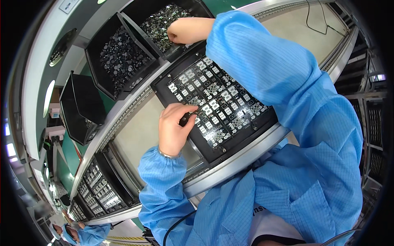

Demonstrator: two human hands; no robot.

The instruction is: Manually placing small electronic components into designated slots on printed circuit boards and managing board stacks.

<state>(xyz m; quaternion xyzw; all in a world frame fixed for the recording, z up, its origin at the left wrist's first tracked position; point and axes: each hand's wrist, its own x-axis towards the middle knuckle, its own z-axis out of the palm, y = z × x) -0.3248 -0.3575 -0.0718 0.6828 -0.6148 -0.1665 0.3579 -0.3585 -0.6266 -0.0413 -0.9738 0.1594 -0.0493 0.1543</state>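
A black fixture tray (161,85) lies on the conveyor in front of me, carrying a panel of circuit boards (219,107) with rows of white square parts. My left hand (172,128) is over the tray's left edge, thumb and forefinger curled toward each other at the panel. Whatever they pinch, if anything, is too small to make out. Beyond the tray, my right hand (182,31) reaches into a black bin (137,12) of small shiny metallic parts (158,26). Its fingers are curled closed, and their tips are hidden among the parts.
Left of that bin stands another black bin (96,74) of dark round parts (123,57). A further black bin (82,106) is beside it. The metal conveyor rail (242,153) runs between me and the tray. More loaded trays (100,186) sit down the line, near another person (92,234).
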